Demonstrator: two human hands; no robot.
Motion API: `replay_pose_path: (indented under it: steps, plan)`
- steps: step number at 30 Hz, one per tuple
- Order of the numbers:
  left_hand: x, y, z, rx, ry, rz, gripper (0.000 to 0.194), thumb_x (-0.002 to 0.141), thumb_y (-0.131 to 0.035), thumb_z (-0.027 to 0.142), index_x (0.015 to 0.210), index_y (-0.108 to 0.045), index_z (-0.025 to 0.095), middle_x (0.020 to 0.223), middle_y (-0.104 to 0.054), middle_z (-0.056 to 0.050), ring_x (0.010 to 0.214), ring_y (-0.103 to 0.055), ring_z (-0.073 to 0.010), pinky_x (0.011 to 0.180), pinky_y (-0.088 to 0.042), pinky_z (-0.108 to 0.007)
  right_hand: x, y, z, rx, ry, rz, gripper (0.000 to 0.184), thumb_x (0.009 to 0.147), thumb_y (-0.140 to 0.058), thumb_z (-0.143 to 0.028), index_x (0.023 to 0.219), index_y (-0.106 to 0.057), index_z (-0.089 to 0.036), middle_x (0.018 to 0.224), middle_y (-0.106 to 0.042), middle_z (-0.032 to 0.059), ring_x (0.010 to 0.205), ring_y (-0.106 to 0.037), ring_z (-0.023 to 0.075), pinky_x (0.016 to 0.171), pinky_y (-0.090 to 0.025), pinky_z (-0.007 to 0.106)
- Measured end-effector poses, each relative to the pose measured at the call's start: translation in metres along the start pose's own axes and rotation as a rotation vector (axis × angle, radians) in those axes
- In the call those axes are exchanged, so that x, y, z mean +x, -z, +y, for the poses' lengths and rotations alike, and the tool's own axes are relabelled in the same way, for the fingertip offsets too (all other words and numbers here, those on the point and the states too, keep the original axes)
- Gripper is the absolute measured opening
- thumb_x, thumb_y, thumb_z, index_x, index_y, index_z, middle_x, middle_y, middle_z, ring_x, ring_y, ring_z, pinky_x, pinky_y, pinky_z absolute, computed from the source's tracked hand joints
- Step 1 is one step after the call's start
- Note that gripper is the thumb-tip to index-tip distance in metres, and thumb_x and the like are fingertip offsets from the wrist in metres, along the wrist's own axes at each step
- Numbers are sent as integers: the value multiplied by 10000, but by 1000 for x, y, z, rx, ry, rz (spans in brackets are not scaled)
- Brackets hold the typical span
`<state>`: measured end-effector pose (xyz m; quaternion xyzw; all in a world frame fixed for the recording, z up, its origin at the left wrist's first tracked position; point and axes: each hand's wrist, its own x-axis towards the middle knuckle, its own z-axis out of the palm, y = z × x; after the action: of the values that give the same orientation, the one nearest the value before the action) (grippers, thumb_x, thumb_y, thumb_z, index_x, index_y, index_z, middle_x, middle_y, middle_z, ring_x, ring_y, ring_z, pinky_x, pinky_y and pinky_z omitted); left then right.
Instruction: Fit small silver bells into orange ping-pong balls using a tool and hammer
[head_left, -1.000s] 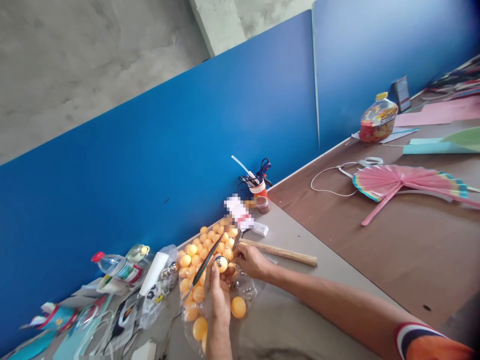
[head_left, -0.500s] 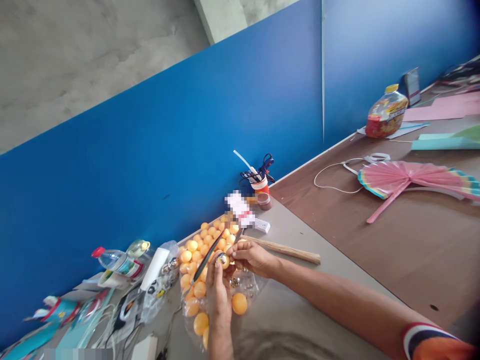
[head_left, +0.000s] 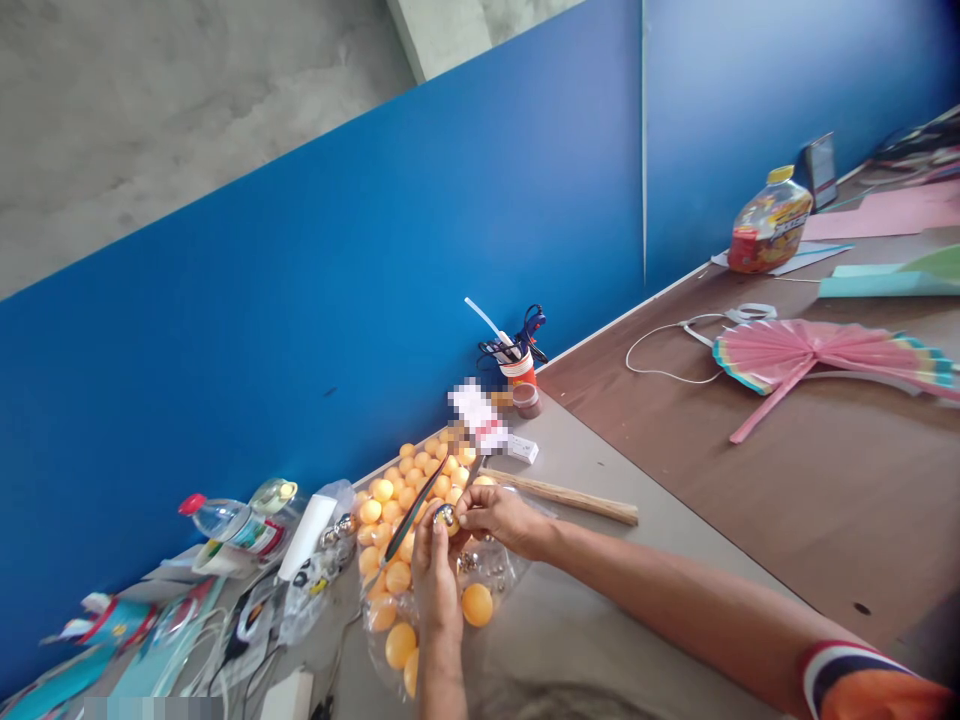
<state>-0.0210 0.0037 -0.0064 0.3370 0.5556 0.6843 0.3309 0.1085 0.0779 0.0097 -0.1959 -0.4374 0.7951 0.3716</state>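
Note:
My left hand holds an orange ping-pong ball up at its fingertips, above a clear bag of orange balls. My right hand pinches a small shiny piece against the top of that ball. A long thin dark tool slants across the bag just left of my left hand; what holds it is unclear. Small silver bells lie in plastic under my hands. Two loose orange balls sit close to my left wrist.
A wooden stick lies behind my right hand. A cup of tools stands by the blue partition. A water bottle and papers crowd the left. A pink paper fan, white cord and juice jug rest on the brown table.
My right hand has come in from beside the ball and now pinches at its top. Both hands sit slightly higher in view; the ball stays in my left hand.

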Motion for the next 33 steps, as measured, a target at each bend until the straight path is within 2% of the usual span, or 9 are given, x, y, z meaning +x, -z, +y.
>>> replay_pose_path:
  steps: [5,13,21,27,33]
  plan:
    - [-1,0,1,35,44,0,416,807,-766,529,1099,-744,233,1126,-764,-116,1196,-670,-318,960,-565,-406,2,2,0,-48,-11,-14,107,632,-744,-228,648,-655,-172,541,-564,-51,521,-428,79,528,-316,228]
    - [-2,-1,4,39,45,2,399,814,-762,513,1107,-739,243,1132,-762,-114,1207,-663,-319,985,-554,-409,-4,2,-12,-63,-42,-70,312,593,-864,-396,654,-667,-161,543,-569,-51,525,-416,74,546,-297,240]
    - [-4,-2,4,33,48,13,412,807,-772,507,1128,-732,252,1168,-755,-111,1193,-674,-316,984,-558,-407,-3,5,-7,-11,-35,-77,337,605,-892,-402,657,-670,-154,592,-620,-27,556,-467,84,566,-326,232]
    - [-4,-2,3,62,39,24,410,801,-781,504,1122,-736,252,1206,-744,-114,1213,-663,-315,976,-560,-392,-2,5,-6,-31,-47,-64,309,612,-882,-371,649,-662,-157,563,-593,-39,532,-450,78,553,-337,230]
    - [-5,-2,6,112,15,33,406,820,-757,517,1130,-739,254,1235,-737,-113,1229,-652,-319,992,-549,-394,0,4,0,34,-80,-103,331,628,-865,-385,662,-619,-166,577,-593,-35,559,-542,101,581,-398,237]
